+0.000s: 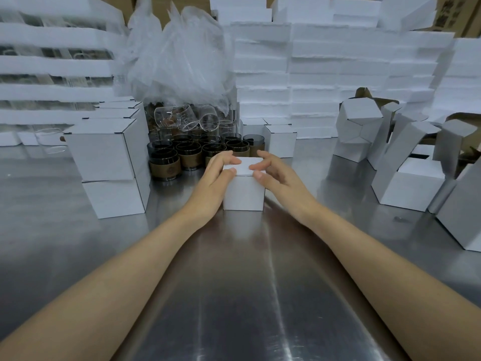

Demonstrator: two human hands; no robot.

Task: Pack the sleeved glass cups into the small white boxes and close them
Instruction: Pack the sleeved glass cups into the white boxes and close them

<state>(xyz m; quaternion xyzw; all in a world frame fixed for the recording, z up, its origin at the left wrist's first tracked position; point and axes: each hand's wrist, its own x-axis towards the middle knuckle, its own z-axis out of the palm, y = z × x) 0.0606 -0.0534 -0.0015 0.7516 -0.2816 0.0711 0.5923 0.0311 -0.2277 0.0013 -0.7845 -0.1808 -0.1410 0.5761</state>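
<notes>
The stainless steel counter carries all items. Stacks of flat white foam sheets rise along its far edge, behind the small white box, which stands upright at the counter's centre. Beyond the box and to its left, a pile of clear plastic bags sits above clear glass cups. To the left of the box stands a stack of closed white boxes. To the right of the box stands a group of unclosed white boxes with raised flaps. The sleeved glass cups, dark glass with brown sleeves, stand in rows just behind the box.

The left hand and right hand flank the box. The fingers of both hands press on the lid; the thumbs bear on the top front edge. The lid lies flat.
</notes>
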